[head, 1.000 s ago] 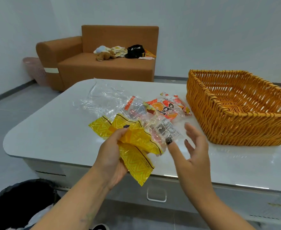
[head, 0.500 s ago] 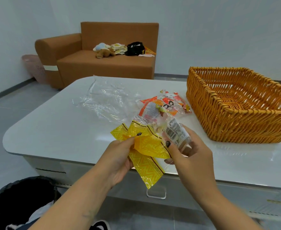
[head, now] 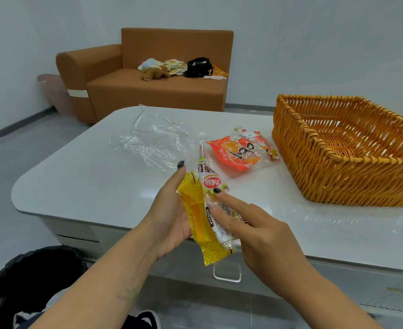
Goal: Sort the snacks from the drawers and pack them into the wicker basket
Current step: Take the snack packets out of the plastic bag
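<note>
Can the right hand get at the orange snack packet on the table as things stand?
Probably not right away: the right hand is on the yellow snack packets. The path to the orange snack packet looks clear.

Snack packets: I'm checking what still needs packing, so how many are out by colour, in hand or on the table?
Yellow packets: 1, held between left hand and right hand
White packets: 1, held with it
Orange packets: 1, on the table
Total: 3. A smaller packet may lie behind the orange one; unclear. None shows in the basket.
</note>
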A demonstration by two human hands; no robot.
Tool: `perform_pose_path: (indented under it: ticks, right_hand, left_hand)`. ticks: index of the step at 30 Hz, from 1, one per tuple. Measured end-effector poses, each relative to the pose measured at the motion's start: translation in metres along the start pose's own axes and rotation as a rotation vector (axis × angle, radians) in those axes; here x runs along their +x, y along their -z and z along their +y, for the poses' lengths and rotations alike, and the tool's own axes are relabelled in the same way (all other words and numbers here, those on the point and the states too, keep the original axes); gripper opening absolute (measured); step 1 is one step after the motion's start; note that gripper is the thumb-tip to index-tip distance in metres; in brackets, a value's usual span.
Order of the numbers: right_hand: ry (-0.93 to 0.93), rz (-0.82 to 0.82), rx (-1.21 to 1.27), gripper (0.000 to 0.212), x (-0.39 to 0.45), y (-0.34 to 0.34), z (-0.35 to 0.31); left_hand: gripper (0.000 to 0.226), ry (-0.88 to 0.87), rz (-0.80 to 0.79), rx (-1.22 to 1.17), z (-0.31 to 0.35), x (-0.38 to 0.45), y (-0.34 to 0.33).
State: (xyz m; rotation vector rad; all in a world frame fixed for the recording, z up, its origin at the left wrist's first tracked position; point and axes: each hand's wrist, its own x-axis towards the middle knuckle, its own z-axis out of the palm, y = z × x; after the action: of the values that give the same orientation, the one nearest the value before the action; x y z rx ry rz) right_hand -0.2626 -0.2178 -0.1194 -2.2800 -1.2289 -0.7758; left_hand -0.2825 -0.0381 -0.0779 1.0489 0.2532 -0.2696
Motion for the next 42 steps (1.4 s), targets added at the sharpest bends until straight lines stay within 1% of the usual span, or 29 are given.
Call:
perform_pose_path:
  ticks: [2,4,7,9,12,14,15,17,18,19,21,22,23,24,26,28,29,32,35,38,42]
  right_hand:
    - [0.033,-0.035,-0.060,0.067,0.002,0.001,-0.001]
    - [0.061,-0.086,-0.115,0.079,0.003,0.001,-0.002]
    - [0.087,-0.189,-0.201,0.087,0.002,-0.001,-0.008]
    - [0.034,-0.246,-0.170,0.090,0.000,-0.003,-0.010]
    - [-0.035,-0.228,0.106,0.075,-0.007,0.002,-0.005]
    - [-0.152,-0.257,0.405,0.066,-0.010,0.017,0.000]
    - [-0.231,-0.239,0.527,0.067,-0.009,0.025,0.002]
    - [-0.407,-0.159,0.659,0.082,-0.006,0.035,0.007]
    - [-0.495,-0.162,0.710,0.090,-0.003,0.037,0.010]
    - [-0.565,-0.218,0.767,0.097,-0.001,0.038,0.013]
    - [-0.626,-0.441,0.913,0.101,0.003,0.038,0.019]
    - [-0.634,-0.549,1.002,0.096,0.005,0.041,0.020]
    - [-0.639,-0.606,1.086,0.088,0.007,0.044,0.021]
    - [-0.656,-0.600,1.148,0.078,0.010,0.046,0.020]
    - [-0.760,-0.459,1.197,0.059,0.014,0.046,0.018]
    - [-0.910,-0.313,1.233,0.050,0.016,0.043,0.016]
    - [-0.962,-0.270,1.279,0.046,0.017,0.041,0.015]
    - [-1.005,-0.232,1.403,0.035,0.019,0.041,0.010]
    - [-1.042,-0.187,1.395,0.021,0.019,0.036,0.005]
    - [-1.083,-0.161,1.370,0.019,0.019,0.029,0.001]
    - [-1.090,-0.118,1.344,0.021,0.018,0.022,-0.002]
  left_hand:
    - [0.072,-0.019,-0.039,0.029,0.000,-0.002,0.000]
    - [0.064,-0.031,-0.042,0.094,-0.001,-0.002,0.000]
    - [0.047,-0.033,0.048,0.204,-0.006,0.001,0.002]
    - [0.036,-0.037,0.100,0.272,-0.009,0.002,0.004]
    - [0.030,-0.080,0.173,0.350,-0.011,0.005,0.006]
    - [0.028,-0.110,0.193,0.343,-0.010,0.008,0.007]
    - [0.027,-0.123,0.189,0.320,-0.009,0.008,0.007]
    - [0.023,-0.158,0.165,0.260,-0.006,0.009,0.006]
    - [0.021,-0.178,0.150,0.242,-0.004,0.009,0.005]
    - [0.021,-0.197,0.136,0.239,-0.003,0.009,0.004]
    - [0.022,-0.238,0.120,0.286,-0.001,0.009,0.003]
    - [0.023,-0.261,0.118,0.325,-0.001,0.008,0.002]
    - [0.024,-0.281,0.117,0.362,-0.001,0.008,0.002]
    - [0.025,-0.293,0.111,0.394,-0.001,0.007,0.001]
    - [0.032,-0.302,0.103,0.465,-0.002,0.004,-0.001]
    - [0.039,-0.307,0.112,0.530,-0.003,0.000,-0.005]
    - [0.041,-0.306,0.121,0.548,-0.003,-0.001,-0.006]
    - [0.044,-0.303,0.159,0.555,-0.003,-0.004,-0.006]
    - [0.049,-0.300,0.183,0.559,-0.003,-0.006,-0.006]
    - [0.057,-0.261,0.185,0.538,-0.006,-0.007,-0.005]
    - [0.050,-0.173,0.167,0.552,-0.007,-0.008,-0.005]
